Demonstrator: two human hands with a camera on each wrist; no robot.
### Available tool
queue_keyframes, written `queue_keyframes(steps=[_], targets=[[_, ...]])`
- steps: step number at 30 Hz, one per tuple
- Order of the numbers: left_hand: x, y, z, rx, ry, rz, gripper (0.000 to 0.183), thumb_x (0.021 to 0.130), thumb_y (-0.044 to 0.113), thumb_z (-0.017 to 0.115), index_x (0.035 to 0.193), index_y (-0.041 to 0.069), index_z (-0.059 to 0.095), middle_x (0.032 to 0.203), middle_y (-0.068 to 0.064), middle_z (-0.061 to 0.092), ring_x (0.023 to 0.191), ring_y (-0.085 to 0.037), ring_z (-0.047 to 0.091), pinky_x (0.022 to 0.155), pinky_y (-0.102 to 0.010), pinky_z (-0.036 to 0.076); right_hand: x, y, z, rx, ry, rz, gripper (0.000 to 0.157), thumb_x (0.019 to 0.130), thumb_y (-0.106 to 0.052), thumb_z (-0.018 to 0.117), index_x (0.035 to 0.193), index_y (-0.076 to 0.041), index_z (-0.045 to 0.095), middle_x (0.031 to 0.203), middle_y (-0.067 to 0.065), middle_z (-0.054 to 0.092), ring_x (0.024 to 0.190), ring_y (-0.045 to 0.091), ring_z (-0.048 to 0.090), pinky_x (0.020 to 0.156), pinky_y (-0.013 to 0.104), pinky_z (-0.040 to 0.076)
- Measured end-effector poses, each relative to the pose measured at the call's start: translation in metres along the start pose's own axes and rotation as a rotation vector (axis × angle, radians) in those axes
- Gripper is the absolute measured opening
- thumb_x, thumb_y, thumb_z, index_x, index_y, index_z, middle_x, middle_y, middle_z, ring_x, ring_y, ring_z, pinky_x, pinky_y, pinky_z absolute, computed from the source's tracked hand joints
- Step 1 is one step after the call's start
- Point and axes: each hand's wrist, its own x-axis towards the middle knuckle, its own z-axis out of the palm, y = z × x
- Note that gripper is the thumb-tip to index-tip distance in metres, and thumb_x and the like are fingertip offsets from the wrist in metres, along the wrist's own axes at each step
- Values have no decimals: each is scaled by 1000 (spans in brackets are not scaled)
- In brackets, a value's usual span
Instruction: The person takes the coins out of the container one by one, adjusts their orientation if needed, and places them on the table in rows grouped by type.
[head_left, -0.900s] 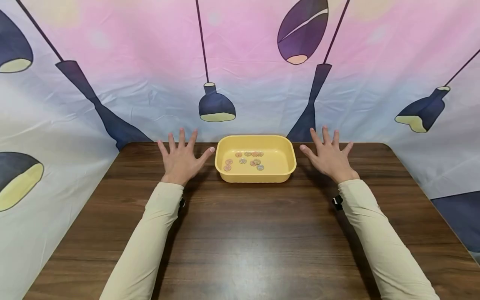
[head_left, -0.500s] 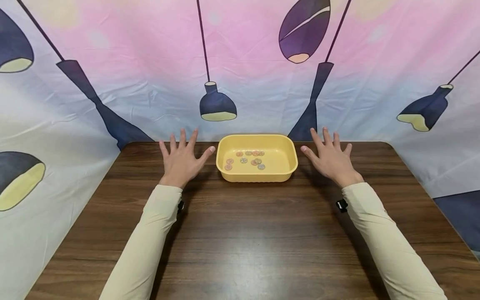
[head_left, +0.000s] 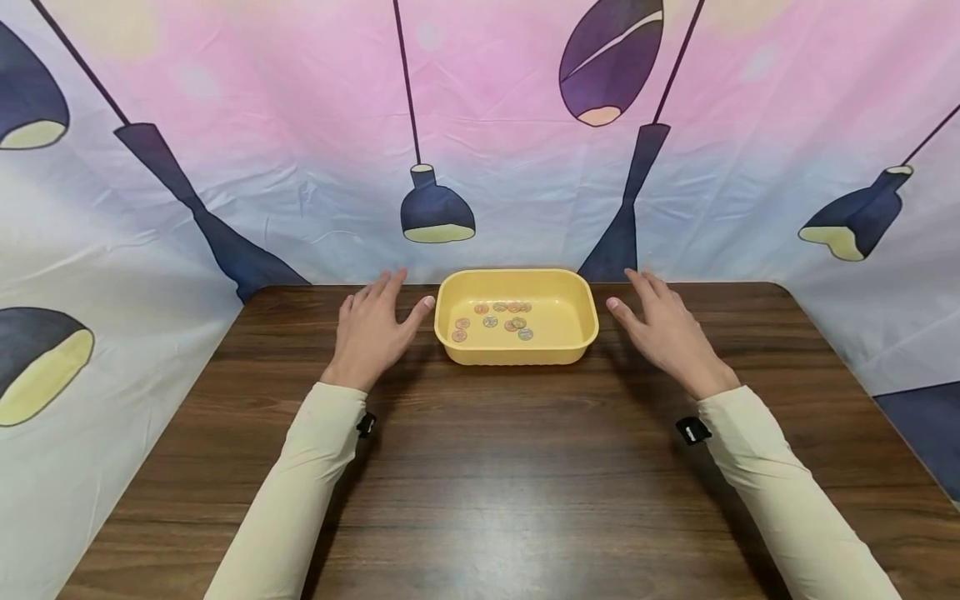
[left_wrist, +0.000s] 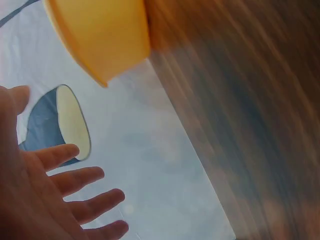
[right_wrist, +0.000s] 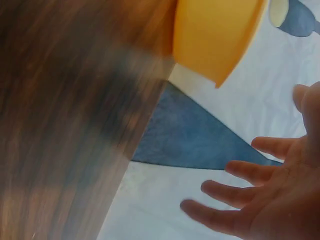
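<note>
A yellow rectangular basin (head_left: 562,355) stands near the table's far edge in the head view. Several copper and silver coins (head_left: 491,321) lie on its floor, mostly toward the left, a few overlapping. To the basin's left is my left hand (head_left: 367,340), fingers extended and thumb toward the rim, holding nothing. On the other side my right hand (head_left: 671,342) mirrors it, thumb apart from the wall. Both wrist views show a gap between the spread fingers and the basin's end wall (left_wrist: 107,35), and the right one shows the opposite end of the basin (right_wrist: 215,40).
The dark wood-grain table (head_left: 495,467) extends from the basin toward me. A pastel cloth backdrop (head_left: 315,167) printed with lamps hangs right behind the far edge. Dark wrist devices (head_left: 693,430) sit under both cream sleeves (head_left: 787,492).
Both hands have turned from palm-down with widely spread fingers to a more sideways pose facing the basin. The left hand has shifted slightly inward. The basin and coins keep their places.
</note>
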Motion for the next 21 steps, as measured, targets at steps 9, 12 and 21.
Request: queue_keyframes(steps=[9, 12, 21], targets=[[-5, 14, 2, -259, -81, -74, 79, 104, 63, 53, 162, 10, 42, 159, -18, 48, 146, -40, 47, 117, -60, 39, 1, -9, 2, 258, 23, 17, 59, 110, -34, 58, 155, 2, 44, 145, 31, 55, 130, 49, 57, 105, 64, 48], [-5, 17, 4, -295, -75, -102, 71, 106, 56, 56, 155, 6, 51, 133, -18, 65, 119, -35, 64, 101, -54, 52, 4, -10, 6, 325, 5, 43, 54, 110, -27, 58, 153, 3, 46, 140, 29, 59, 121, 47, 65, 98, 58, 54], [-4, 23, 20, -386, -156, -204, 42, 109, 32, 59, 135, -1, 64, 89, -10, 68, 66, -18, 68, 59, -32, 57, 16, -7, 31, 593, -98, 136, 49, 111, -15, 55, 152, 9, 44, 130, 31, 59, 82, 26, 74, 76, 38, 64]])
